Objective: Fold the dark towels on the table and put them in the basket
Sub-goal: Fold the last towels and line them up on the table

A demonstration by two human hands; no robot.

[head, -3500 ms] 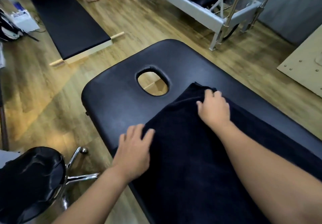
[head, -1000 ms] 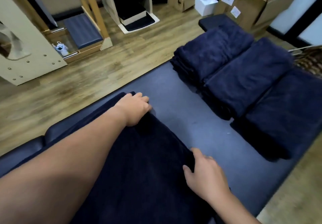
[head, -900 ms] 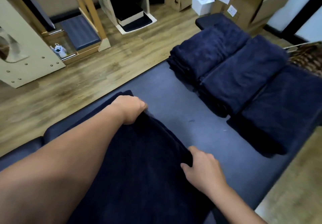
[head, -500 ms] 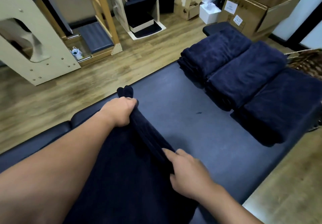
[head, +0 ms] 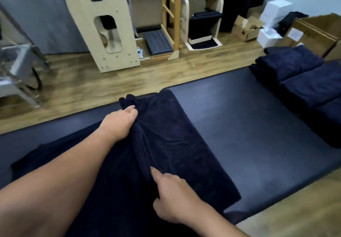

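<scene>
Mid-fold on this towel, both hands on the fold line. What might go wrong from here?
1. The left hand grips a bunched corner of the towel; if it slips, the fold may open or skew.
2. The right hand pinches only a little cloth, so the layers could shift out of line.
3. The towel's near corner lies close to the table edge and could slide off. The folded stacks look safely apart.

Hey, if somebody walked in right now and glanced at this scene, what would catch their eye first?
Front and centre, two bare arms work a dark navy towel spread on the padded table: the left hand grips a bunched edge at the far side and the right hand pinches the same raised ridge nearer the person. At the right end sit folded navy towels in a row. Behind, on the wood floor, stands a pale arched wooden frame.
</scene>
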